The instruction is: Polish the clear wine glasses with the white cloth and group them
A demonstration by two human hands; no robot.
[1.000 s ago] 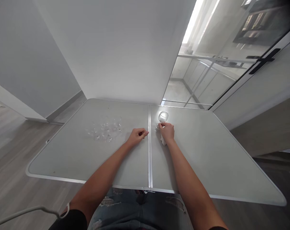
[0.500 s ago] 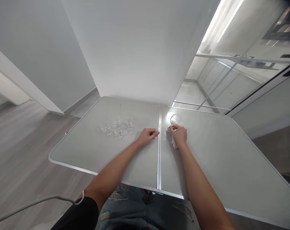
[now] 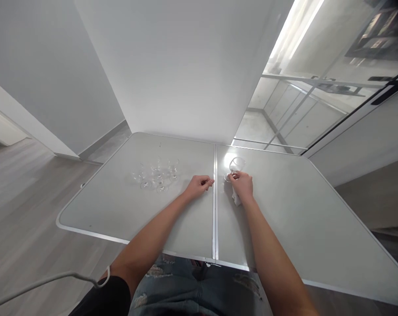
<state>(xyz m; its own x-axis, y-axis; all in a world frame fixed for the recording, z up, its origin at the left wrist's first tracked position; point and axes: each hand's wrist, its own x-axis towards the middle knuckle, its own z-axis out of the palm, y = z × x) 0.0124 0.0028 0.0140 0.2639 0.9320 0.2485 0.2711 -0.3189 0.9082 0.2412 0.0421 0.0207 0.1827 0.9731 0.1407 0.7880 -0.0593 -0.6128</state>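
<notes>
A clear stemmed wine glass [image 3: 236, 164] stands on the grey folding table [image 3: 126, 206], just right of its centre seam. My right hand [image 3: 242, 185] is closed around the glass's stem near the base, and a white cloth [image 3: 235, 199] is tucked under its palm. My left hand [image 3: 199, 185] rests on the table left of the seam, fingers curled in with nothing visible in them. Several small clear glasses [image 3: 155, 175] stand clustered on the table's left half, a short way left of my left hand.
A white wall panel [image 3: 185, 66] rises right behind the table's far edge. Glass partitions [image 3: 300, 109] and a grey floor lie to the back right. Wood flooring [image 3: 21, 210] surrounds the table on the left. A white cable [image 3: 44, 283] hangs by my left arm.
Both hands hold their places on the table. Only the view has shifted, swinging left and then slightly back.
</notes>
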